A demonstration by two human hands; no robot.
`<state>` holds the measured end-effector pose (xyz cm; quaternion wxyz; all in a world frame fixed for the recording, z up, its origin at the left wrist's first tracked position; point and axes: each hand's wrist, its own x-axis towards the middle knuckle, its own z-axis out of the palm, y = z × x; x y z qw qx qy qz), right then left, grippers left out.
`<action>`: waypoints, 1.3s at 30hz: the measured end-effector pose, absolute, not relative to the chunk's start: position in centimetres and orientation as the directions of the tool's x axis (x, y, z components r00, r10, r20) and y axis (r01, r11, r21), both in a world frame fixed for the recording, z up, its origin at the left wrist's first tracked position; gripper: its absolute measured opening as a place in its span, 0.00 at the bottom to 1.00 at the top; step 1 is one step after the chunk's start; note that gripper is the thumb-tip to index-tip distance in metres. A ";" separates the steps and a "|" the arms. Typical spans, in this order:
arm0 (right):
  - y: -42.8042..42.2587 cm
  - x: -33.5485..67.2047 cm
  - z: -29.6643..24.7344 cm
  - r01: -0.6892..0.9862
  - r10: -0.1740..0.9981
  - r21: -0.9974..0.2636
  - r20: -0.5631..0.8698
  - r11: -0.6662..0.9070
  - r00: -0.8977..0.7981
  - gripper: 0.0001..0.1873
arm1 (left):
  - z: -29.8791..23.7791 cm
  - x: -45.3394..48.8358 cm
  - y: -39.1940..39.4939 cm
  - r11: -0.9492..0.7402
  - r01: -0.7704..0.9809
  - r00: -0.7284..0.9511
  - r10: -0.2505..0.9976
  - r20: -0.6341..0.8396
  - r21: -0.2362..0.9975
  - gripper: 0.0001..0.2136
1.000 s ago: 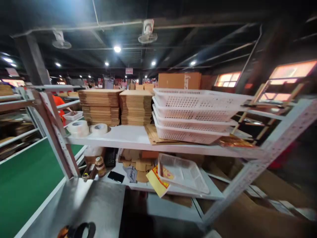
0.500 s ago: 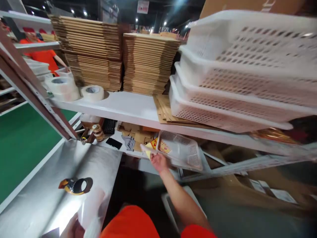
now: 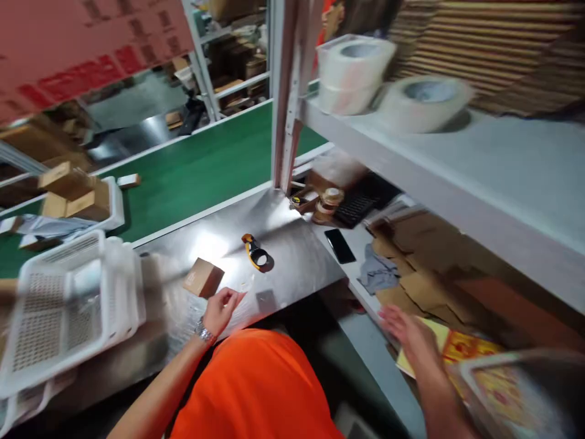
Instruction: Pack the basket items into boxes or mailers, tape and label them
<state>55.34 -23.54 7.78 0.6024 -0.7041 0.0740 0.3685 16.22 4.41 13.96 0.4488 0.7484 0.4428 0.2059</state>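
My left hand (image 3: 220,309) rests open on the steel worktop (image 3: 283,256), fingers spread, just right of a small brown carton (image 3: 203,277). A watch sits on that wrist. My right hand (image 3: 408,334) reaches onto the lower shelf and lies on a yellow and red printed sheet (image 3: 457,350), fingers stretched but blurred by motion. A white perforated basket (image 3: 516,390) sits at the lower right, over the printed sheet. A tape cutter with a yellow handle (image 3: 256,255) lies on the worktop beyond the carton.
Stacked white baskets (image 3: 68,305) stand at the left. A green conveyor belt (image 3: 192,171) runs behind the worktop. Tape rolls (image 3: 351,73) and flat cardboard stacks (image 3: 484,55) fill the upper shelf. A black phone (image 3: 340,246), a grey cloth (image 3: 379,274) and cardboard scraps lie on the lower shelf.
The view has swung down and left. My left hand has come up onto the worktop beside the carton. My right hand still reaches at the printed sheet by the basket.
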 end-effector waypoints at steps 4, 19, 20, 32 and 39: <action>-9.0 44.1 6.1 -0.484 0.700 -0.629 -0.712 -0.609 0.045 0.27 | 13.2 14.2 3.2 -0.706 0.331 0.750 0.600 0.279 0.626 0.13; 14.7 26.9 5.4 0.470 0.988 -0.870 -0.121 -0.152 0.095 0.09 | 4.0 0.6 10.4 -0.673 0.594 0.647 0.726 0.236 0.441 0.10; 15.4 26.3 5.2 0.508 0.990 -0.851 -0.091 -0.132 0.105 0.10 | 3.4 0.6 11.5 -0.650 0.599 0.647 0.737 0.196 0.469 0.10; 16.0 23.0 1.2 0.808 0.987 -0.585 0.074 -0.073 0.143 0.33 | -2.1 0.6 12.2 -0.573 0.591 0.572 0.794 0.206 0.568 0.14; 16.2 19.2 1.6 0.930 0.978 -0.357 -0.147 0.090 -0.151 0.50 | -2.7 0.6 10.5 -0.434 0.630 0.463 0.876 0.138 0.644 0.22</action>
